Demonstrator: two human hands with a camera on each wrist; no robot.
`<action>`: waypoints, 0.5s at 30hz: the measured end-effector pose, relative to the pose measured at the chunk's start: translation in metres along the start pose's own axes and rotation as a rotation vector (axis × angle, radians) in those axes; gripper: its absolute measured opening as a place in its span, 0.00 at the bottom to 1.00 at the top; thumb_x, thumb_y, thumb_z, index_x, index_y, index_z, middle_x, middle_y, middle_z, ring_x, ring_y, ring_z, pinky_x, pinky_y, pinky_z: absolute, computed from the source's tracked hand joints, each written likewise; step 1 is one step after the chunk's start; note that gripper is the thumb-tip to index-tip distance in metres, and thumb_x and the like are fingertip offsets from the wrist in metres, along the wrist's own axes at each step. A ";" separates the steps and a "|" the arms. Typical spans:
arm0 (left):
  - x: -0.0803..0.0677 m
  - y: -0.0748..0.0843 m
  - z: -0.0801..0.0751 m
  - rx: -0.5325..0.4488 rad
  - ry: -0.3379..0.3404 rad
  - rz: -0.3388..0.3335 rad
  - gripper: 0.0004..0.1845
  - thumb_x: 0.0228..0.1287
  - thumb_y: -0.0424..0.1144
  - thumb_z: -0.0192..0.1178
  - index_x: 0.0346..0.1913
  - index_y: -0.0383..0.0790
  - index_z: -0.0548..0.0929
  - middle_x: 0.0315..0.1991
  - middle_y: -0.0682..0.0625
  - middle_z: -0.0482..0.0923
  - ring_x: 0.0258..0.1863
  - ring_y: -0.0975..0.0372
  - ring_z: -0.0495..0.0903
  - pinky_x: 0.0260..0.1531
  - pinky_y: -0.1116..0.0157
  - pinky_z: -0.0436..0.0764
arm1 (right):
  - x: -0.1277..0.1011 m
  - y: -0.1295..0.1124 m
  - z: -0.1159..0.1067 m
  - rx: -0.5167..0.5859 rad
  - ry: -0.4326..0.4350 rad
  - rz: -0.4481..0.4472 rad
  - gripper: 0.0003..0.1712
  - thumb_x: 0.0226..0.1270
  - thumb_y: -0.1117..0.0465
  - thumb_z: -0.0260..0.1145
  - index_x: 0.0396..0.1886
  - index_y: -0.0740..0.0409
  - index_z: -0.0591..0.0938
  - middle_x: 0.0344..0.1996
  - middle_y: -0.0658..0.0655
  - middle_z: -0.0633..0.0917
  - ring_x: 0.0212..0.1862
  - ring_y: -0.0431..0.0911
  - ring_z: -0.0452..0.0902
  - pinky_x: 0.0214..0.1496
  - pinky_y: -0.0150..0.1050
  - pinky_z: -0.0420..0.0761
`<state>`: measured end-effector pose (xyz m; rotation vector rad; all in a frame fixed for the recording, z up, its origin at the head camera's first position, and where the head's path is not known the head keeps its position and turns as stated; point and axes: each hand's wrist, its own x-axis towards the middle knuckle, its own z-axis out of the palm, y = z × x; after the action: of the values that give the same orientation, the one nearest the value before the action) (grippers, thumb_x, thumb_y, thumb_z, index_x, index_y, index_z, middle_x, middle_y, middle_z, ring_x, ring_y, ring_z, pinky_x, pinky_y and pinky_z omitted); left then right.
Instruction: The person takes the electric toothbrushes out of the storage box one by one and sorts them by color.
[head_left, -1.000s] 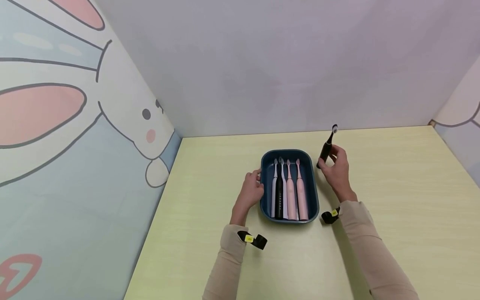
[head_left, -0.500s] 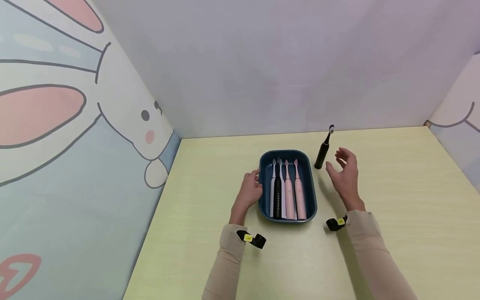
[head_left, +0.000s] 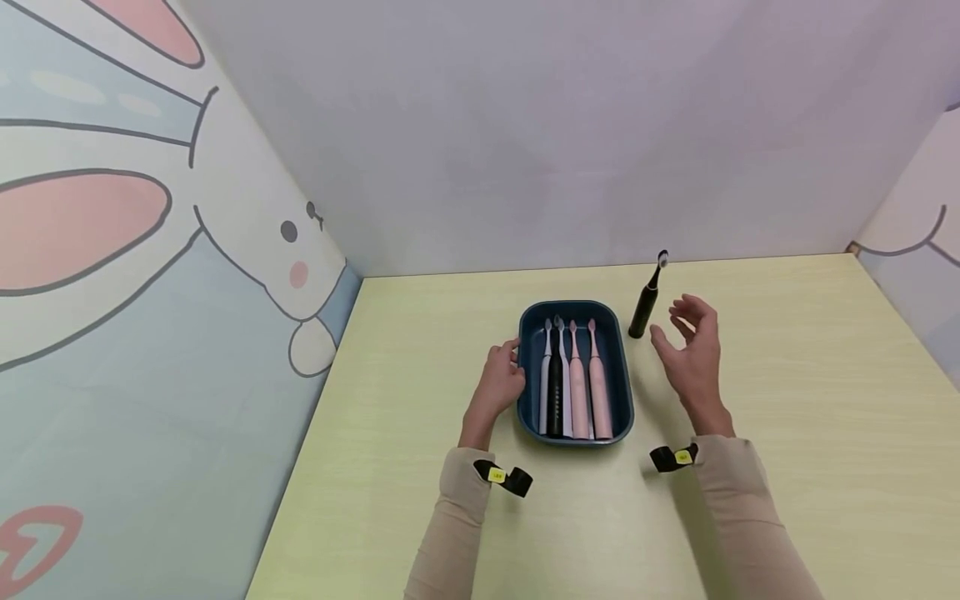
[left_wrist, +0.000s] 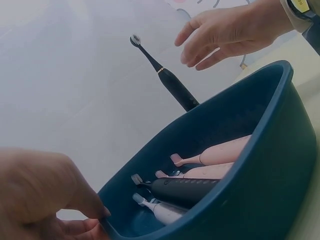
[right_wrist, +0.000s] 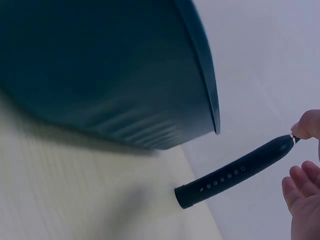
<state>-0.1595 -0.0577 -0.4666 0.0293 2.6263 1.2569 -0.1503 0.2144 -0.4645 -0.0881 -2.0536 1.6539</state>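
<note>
A dark blue plastic bin [head_left: 628, 417] stands on the table, with several electric toothbrushes lying side by side in it. Among these are pink toothbrushes [head_left: 601, 392], a black toothbrush [head_left: 555, 392] and pale lilac ones. My left hand [head_left: 501, 379] grips the bin's left rim, thumb on the edge and fingers curled at the outside in the left wrist view. Another black electric toothbrush [head_left: 644, 312] stands upright on its base just right of the bin, brush head up. To its right, my right hand [head_left: 692, 354] is held apart from it, fingers loosely spread and holding nothing.
The pale wooden table [head_left: 810, 400] runs back to a plain light wall [head_left: 570, 142]. At the left is a wall panel [head_left: 150, 350] with a cartoon rabbit. Black wrist cameras [head_left: 517, 482] stick out from both sleeves.
My right hand has let go of the black toothbrush and moved off to the right, leaving it standing upright. My left hand stays on the bin's rim.
</note>
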 end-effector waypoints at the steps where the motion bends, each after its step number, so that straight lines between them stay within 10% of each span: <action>1: 0.000 0.000 0.000 -0.002 0.000 0.001 0.29 0.65 0.28 0.49 0.70 0.37 0.64 0.48 0.43 0.67 0.37 0.58 0.70 0.39 0.64 0.72 | -0.002 -0.005 0.001 0.011 -0.005 -0.013 0.35 0.57 0.76 0.64 0.64 0.67 0.64 0.51 0.51 0.72 0.57 0.51 0.71 0.64 0.39 0.70; 15: 0.002 0.001 0.001 0.001 0.006 0.001 0.28 0.66 0.28 0.50 0.70 0.37 0.65 0.48 0.43 0.68 0.37 0.59 0.71 0.39 0.64 0.73 | -0.015 -0.028 0.025 -0.003 -0.101 -0.135 0.33 0.56 0.78 0.64 0.62 0.77 0.63 0.53 0.74 0.71 0.54 0.52 0.71 0.62 0.41 0.72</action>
<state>-0.1611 -0.0555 -0.4669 0.0269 2.6325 1.2585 -0.1408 0.1792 -0.4471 0.1330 -2.0874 1.6020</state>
